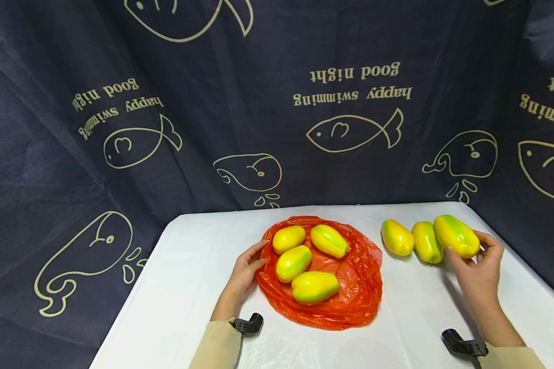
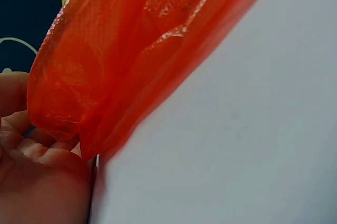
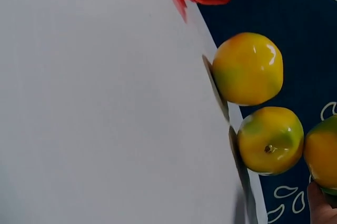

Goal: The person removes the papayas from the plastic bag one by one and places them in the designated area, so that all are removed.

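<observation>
A red plastic bag (image 1: 351, 287) lies spread on the table with several yellow-green papayas (image 1: 316, 287) on it. At the bag's left edge, my left hand (image 1: 243, 271) pinches the thin plastic between thumb and fingers. The left wrist view shows the bag's gathered edge (image 2: 68, 97) at the fingers. My right hand (image 1: 481, 271) grips a papaya (image 1: 457, 237) at the table's right side, thumb on one side and fingers on the other. Two more papayas stand just left of it, a middle one (image 1: 427, 243) and a farther one (image 1: 397, 238).
The white table (image 1: 420, 318) reaches back to a dark cloth (image 1: 268, 123) printed with fish and whales. This cloth also hangs along the left and right sides. Bare tabletop lies between the bag and my right forearm.
</observation>
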{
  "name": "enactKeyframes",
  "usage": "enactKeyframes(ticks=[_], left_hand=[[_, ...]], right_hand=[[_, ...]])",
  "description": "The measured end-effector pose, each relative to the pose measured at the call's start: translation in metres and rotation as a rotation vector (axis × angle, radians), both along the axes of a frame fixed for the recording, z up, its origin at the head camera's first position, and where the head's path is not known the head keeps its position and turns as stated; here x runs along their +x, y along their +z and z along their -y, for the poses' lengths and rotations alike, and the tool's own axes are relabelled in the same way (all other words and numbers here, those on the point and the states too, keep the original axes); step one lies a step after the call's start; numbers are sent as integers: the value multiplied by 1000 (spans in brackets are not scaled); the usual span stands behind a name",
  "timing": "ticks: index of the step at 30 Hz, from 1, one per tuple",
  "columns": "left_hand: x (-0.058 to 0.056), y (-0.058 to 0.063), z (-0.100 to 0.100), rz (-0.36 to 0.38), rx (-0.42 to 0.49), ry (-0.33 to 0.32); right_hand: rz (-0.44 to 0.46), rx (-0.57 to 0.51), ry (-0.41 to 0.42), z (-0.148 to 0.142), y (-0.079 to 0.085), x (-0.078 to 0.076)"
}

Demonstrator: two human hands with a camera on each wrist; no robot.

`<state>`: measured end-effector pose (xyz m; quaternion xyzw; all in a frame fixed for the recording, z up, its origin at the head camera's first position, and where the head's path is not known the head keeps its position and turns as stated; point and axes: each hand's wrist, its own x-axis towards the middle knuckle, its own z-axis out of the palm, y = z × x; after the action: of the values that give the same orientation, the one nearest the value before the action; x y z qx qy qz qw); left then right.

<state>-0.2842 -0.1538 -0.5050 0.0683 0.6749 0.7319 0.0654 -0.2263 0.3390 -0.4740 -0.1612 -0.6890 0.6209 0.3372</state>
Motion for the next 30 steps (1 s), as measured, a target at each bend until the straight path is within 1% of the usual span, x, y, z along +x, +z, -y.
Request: enactKeyframes(ticks=[3,5,13,16,22,23,25,30], left_hand=[[0,0,0,0,5,0],[0,-1,1,-3,8,-1],[0,-1,1,-5,-1,-5],[0,-1,1,-10,4,-9],[1,-1,1,-17,1,-15],[1,-1,1,-16,2,-15],[1,-1,1,-8,3,-11],[1,-1,1,-20,1,-19]], right_hand=[[61,50,-24,-3,-1,0],[70,44,-33,-4,-1,0],[18,-77,-42,-8,-1,-1],[21,-89,-40,-9,-2,-2],[149,0,-62,-11,-7,-2],[165,-2,-66,-12,-8,-2],[184,-4,-65,-13,-9,-2],[215,11,-68,-16,-14,-5]])
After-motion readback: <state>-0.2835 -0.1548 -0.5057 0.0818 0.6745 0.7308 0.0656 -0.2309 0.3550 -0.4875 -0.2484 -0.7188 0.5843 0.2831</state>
